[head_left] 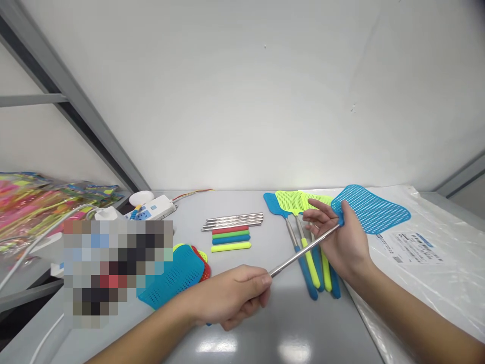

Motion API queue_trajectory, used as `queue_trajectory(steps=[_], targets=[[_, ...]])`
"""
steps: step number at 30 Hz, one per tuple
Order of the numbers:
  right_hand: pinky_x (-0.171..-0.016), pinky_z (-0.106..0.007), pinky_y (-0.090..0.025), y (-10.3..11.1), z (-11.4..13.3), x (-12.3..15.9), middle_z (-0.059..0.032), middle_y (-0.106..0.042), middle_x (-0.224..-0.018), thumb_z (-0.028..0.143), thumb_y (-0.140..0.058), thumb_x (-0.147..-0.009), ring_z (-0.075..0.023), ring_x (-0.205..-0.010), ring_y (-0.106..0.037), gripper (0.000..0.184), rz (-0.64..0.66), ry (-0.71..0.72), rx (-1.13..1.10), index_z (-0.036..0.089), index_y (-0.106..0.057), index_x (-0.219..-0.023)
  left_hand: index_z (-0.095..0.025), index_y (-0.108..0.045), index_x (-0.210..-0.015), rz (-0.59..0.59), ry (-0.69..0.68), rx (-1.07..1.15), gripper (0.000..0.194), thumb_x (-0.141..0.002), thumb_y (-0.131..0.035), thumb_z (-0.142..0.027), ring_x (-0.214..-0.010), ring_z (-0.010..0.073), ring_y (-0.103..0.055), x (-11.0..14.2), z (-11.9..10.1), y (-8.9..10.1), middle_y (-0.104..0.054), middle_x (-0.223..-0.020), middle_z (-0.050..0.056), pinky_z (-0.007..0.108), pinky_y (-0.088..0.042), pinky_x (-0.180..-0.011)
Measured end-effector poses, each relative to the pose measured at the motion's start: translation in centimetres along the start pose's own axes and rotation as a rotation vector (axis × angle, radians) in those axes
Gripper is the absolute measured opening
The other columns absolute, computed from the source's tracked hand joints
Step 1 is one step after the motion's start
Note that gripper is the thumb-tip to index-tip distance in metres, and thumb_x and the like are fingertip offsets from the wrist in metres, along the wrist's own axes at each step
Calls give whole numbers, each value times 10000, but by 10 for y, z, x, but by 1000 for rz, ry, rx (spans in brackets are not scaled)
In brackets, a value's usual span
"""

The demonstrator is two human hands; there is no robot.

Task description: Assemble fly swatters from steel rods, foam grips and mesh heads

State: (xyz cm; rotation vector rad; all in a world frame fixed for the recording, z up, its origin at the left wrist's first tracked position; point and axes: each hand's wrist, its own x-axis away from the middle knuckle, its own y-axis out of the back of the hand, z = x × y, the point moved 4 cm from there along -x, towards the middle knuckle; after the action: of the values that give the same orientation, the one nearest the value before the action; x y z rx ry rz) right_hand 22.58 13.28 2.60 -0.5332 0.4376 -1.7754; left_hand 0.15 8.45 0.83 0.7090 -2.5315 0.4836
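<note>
A metal rod point(303, 251) slants up to the right between my hands, with a blue mesh fly swatter head point(373, 210) at its upper end. My left hand point(242, 296) is closed around the rod's lower end. At the neck of the blue head, my right hand point(343, 237) grips with thumb and palm, its other fingers loosely spread. Behind that hand lie several fly swatters with blue and yellow handles point(310, 264). Left of them are several bare metal rods point(233, 221) and a row of red, green, blue and yellow handle sleeves point(231, 247).
More swatter heads point(176, 273) are stacked left of my left forearm. A power strip point(157, 207) with cables stands at the back left, near a blurred-out patch point(113, 273). Colourful bagged goods point(45, 217) lie far left. Clear plastic wrap with a label point(420, 247) covers the right side.
</note>
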Motion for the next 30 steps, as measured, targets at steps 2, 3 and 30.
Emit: queue_trajectory(steps=[2, 3, 30], targets=[[-782, -333, -488, -5, 2, 4, -98, -737, -835, 550, -346, -937, -219, -869, -652, 544, 50, 75, 57, 158, -712, -1030, -203, -482, -810, 0, 20, 3, 440, -899, -451, -633, -395, 54, -254, 4, -2, -1, -348, -554, -89, 157, -225, -317], [-805, -344, -474, -7, 3, 7, -100, -744, -845, 533, -327, -945, -225, -891, -652, 545, 79, 104, 78, 161, -716, -1030, -203, -481, -807, 5, 33, 6, 450, -892, -452, -644, -396, 55, -251, 6, -2, -2, -346, -549, -89, 155, -225, -314], [-722, -344, -528, -17, -11, 44, -17, -646, -776, 548, -538, -866, -194, -716, -623, 342, -69, 334, 514, 216, -575, -938, -209, -440, -760, 78, -120, 301, 390, -954, -408, -546, -364, 40, -113, 7, -7, -11, -262, -514, -100, 124, -141, -286]])
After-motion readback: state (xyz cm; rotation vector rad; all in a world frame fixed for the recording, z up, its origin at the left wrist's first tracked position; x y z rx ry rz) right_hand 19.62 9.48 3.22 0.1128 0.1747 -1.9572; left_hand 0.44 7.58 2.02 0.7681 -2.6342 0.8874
